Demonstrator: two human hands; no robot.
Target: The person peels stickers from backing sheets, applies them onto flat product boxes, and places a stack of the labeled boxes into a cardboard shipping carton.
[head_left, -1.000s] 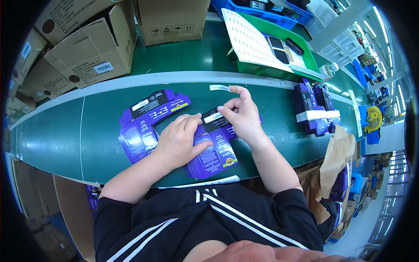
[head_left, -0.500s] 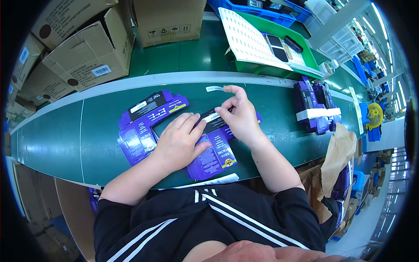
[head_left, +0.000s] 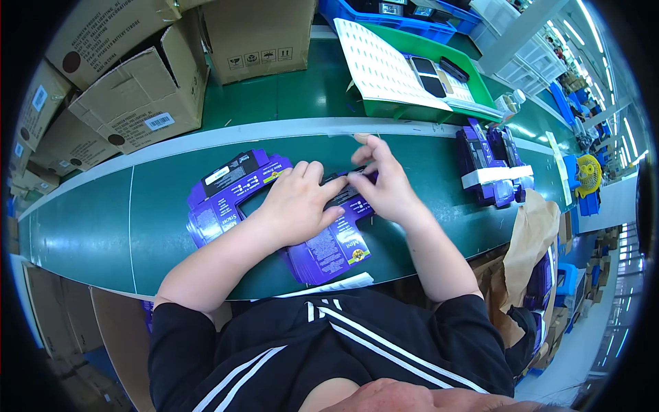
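A stack of flat purple printed cardboard box blanks (head_left: 319, 257) with black panels lies on the green bench in front of me. My left hand (head_left: 298, 202) rests palm down across it, fingers spread, its index finger reaching toward the black panel on the right. Over that panel is my right hand (head_left: 388, 182), with its thumb pressed down beside my left index fingertip. The right index finger is raised and apart from the thumb. A faint thin strip (head_left: 341, 135) shows at that fingertip, hard to make out. My fingers cover most of the panel's white label.
Purple boxes bound with a white band (head_left: 498, 176) stand at the right. Behind are a green tray (head_left: 405, 110) holding a white label sheet (head_left: 384, 72) and phone-like devices, and brown cartons (head_left: 257, 41) at left. Brown paper (head_left: 528, 240) hangs over the right front edge.
My left hand has slid up and to the right over the blanks. My right thumb has moved down onto the black panel, and the label there is now covered.
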